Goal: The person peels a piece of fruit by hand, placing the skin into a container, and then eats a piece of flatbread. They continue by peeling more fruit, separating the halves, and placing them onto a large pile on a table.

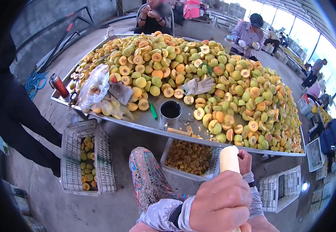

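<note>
My left hand (pixel 222 203) is wrapped round a long, pale cream thing with a rounded end, which looks like a peeled banana (pixel 229 159). It points up toward the table's front edge, and its lower part is mostly hidden by my fingers. Just behind its upper end my right hand (pixel 245 161) is closed, its fingers curled; what they hold, if anything, is hidden. Beyond my hands, halved yellow-green apricots or peaches (pixel 255 92) are heaped on the metal table (pixel 137 123). A metal cup of dark liquid (pixel 170 111) stands near the edge, beside a green-handled tool (pixel 153 111).
A grey glove (pixel 199 86), a plastic bag (pixel 94 87) and a red flask (pixel 59 86) lie or stand on the table. Crates (pixel 68 154) hold fruit below, with a tray of scraps (pixel 212 162). Two people (pixel 249 38) (pixel 154 17) sit across; another person's dark-clothed legs (pixel 25 112) are left.
</note>
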`<action>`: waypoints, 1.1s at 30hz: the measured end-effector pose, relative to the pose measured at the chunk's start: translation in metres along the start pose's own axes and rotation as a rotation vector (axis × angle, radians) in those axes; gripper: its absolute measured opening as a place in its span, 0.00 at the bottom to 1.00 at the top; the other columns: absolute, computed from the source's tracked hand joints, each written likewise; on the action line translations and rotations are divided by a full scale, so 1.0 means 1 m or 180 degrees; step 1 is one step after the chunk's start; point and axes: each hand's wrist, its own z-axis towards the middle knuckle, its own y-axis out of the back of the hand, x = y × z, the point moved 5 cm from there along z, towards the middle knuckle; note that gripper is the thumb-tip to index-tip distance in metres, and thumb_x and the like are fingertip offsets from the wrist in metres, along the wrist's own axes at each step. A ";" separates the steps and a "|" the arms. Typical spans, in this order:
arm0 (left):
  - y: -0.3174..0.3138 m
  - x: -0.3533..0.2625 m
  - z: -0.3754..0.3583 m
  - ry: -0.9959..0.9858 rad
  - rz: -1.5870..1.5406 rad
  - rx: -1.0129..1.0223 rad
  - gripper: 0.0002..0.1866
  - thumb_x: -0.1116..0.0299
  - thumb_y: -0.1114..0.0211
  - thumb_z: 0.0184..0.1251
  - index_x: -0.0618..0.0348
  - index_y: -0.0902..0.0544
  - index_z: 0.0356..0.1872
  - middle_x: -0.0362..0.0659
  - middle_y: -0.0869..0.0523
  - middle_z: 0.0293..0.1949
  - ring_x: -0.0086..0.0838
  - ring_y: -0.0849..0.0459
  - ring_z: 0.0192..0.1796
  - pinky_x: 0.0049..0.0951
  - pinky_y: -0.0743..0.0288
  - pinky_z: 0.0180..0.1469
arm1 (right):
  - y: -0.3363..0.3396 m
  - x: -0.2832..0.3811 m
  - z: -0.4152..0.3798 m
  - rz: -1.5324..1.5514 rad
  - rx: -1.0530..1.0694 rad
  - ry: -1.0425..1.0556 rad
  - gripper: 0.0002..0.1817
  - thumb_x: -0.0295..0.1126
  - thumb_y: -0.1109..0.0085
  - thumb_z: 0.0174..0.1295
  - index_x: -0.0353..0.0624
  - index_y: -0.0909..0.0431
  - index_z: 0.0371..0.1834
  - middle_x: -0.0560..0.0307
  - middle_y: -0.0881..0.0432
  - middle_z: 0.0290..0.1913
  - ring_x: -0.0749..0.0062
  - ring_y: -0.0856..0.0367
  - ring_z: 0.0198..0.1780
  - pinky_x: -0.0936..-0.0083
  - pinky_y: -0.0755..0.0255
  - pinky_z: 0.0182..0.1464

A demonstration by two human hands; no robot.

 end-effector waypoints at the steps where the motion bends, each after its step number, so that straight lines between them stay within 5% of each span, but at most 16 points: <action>1: 0.000 -0.002 0.002 -0.0179 0.0114 0.0141 0.21 0.54 0.32 0.63 0.63 0.27 0.26 0.43 0.25 0.23 0.34 0.25 0.22 0.29 0.33 0.22 | -0.001 0.001 0.000 0.0000 0.0010 0.0022 0.06 0.24 0.35 0.52 0.38 0.19 0.33 0.65 0.18 0.28 0.85 0.23 0.30 0.83 0.27 0.37; 15: 0.013 -0.009 0.033 -0.1145 0.0816 -0.0121 0.19 0.55 0.29 0.60 0.60 0.26 0.29 0.43 0.24 0.24 0.33 0.24 0.20 0.30 0.33 0.21 | 0.005 0.017 -0.007 -0.0367 -0.0191 0.0125 0.06 0.26 0.37 0.51 0.39 0.19 0.33 0.61 0.17 0.29 0.78 0.20 0.33 0.78 0.26 0.41; 18: 0.025 -0.014 0.034 -0.1034 0.1126 0.0096 0.20 0.53 0.29 0.59 0.60 0.26 0.29 0.42 0.24 0.23 0.33 0.24 0.21 0.30 0.32 0.23 | 0.001 0.012 -0.006 -0.0168 -0.0170 0.0249 0.06 0.26 0.37 0.51 0.39 0.19 0.32 0.61 0.17 0.29 0.80 0.21 0.32 0.80 0.26 0.39; 20: 0.029 -0.017 0.030 0.0400 0.1197 0.0578 0.14 0.68 0.28 0.54 0.56 0.28 0.23 0.40 0.23 0.22 0.30 0.24 0.22 0.31 0.26 0.34 | 0.003 0.013 -0.008 0.0025 -0.0205 0.0087 0.06 0.26 0.36 0.51 0.38 0.19 0.31 0.62 0.18 0.28 0.81 0.21 0.31 0.80 0.27 0.39; 21: 0.028 -0.018 0.030 -0.0184 0.1029 0.0657 0.21 0.51 0.30 0.60 0.59 0.27 0.28 0.41 0.24 0.22 0.32 0.24 0.21 0.30 0.32 0.22 | 0.005 0.015 -0.008 -0.0331 -0.0252 0.0059 0.06 0.26 0.36 0.51 0.38 0.19 0.31 0.62 0.18 0.27 0.82 0.22 0.31 0.81 0.27 0.39; 26: 0.021 -0.044 0.041 -0.0991 0.1158 0.0196 0.21 0.51 0.33 0.63 0.58 0.29 0.26 0.40 0.26 0.20 0.30 0.25 0.19 0.28 0.33 0.19 | 0.005 0.027 -0.011 -0.0553 -0.0327 0.0149 0.07 0.29 0.35 0.51 0.41 0.17 0.33 0.60 0.15 0.29 0.74 0.17 0.35 0.76 0.25 0.42; 28: 0.033 -0.047 0.041 0.1082 0.1958 0.1167 0.12 0.73 0.27 0.49 0.56 0.25 0.20 0.36 0.21 0.20 0.27 0.20 0.23 0.29 0.24 0.35 | 0.004 0.022 -0.011 -0.0409 -0.0245 0.0072 0.08 0.29 0.35 0.52 0.41 0.17 0.34 0.60 0.16 0.29 0.75 0.17 0.35 0.76 0.25 0.41; 29: 0.033 -0.040 0.037 0.1102 0.1930 0.1166 0.12 0.73 0.27 0.49 0.56 0.25 0.20 0.36 0.21 0.20 0.27 0.20 0.23 0.29 0.24 0.35 | 0.005 0.027 -0.013 -0.0491 -0.0228 0.0154 0.08 0.29 0.34 0.52 0.41 0.18 0.35 0.60 0.16 0.29 0.76 0.18 0.33 0.77 0.25 0.40; 31: 0.027 -0.043 0.038 -0.0580 0.1689 0.0642 0.20 0.53 0.33 0.64 0.58 0.29 0.26 0.40 0.27 0.19 0.29 0.28 0.18 0.28 0.34 0.19 | 0.006 0.022 -0.014 -0.0440 -0.0246 0.0095 0.08 0.28 0.34 0.52 0.41 0.18 0.35 0.60 0.16 0.28 0.76 0.18 0.33 0.77 0.26 0.39; 33: 0.020 -0.042 0.044 -0.0564 0.1656 0.0505 0.20 0.54 0.33 0.64 0.58 0.29 0.27 0.39 0.28 0.19 0.29 0.28 0.18 0.28 0.34 0.19 | 0.006 0.027 -0.014 -0.0461 -0.0313 0.0091 0.07 0.28 0.34 0.52 0.40 0.18 0.34 0.60 0.17 0.28 0.77 0.19 0.31 0.78 0.26 0.38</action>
